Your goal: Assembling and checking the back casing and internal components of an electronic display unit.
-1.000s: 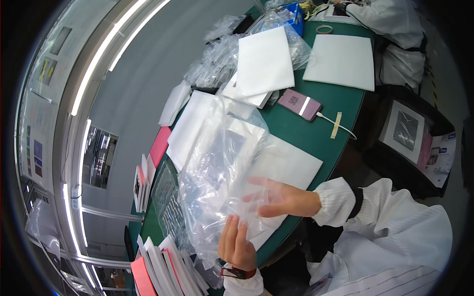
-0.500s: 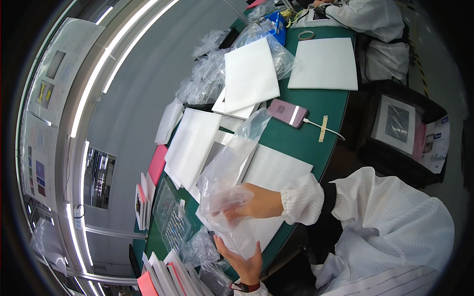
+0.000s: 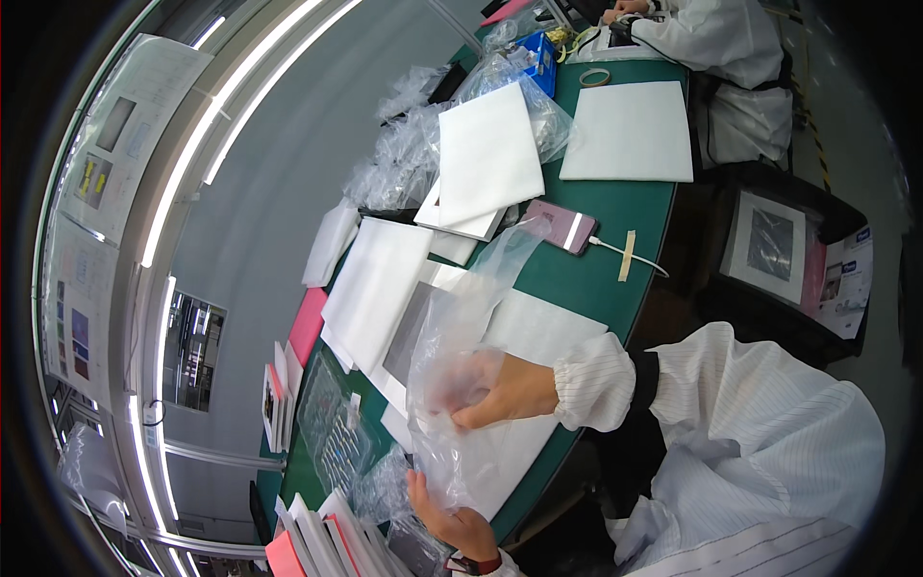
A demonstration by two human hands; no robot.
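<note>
A clear plastic bag (image 3: 486,279) stretches across the lower middle of the bench, its far end reaching over the pink phone (image 3: 558,226). My right hand (image 3: 505,392) comes in from the right and grips the bag, thumb on the near side; its other fingers show blurred through the film. Below it, my left hand (image 3: 452,524) has its fingers spread and touches the bag's lower end. White foam sheets (image 3: 538,337) lie under the bag, and a framed panel with a grey face (image 3: 409,332) shows beside it.
More white foam sheets (image 3: 490,149) rest farther along the green bench (image 3: 635,207). Crumpled plastic (image 3: 394,163) is heaped at the back. White and red boards (image 3: 322,534) stand at the lower left. A black bin (image 3: 716,298) is on the right; a co-worker's sleeve (image 3: 721,38) appears beyond.
My right hand has shifted slightly right with the bag. My left hand has moved a little down and left, its fingers now straighter and looser around the bag's lower end.
</note>
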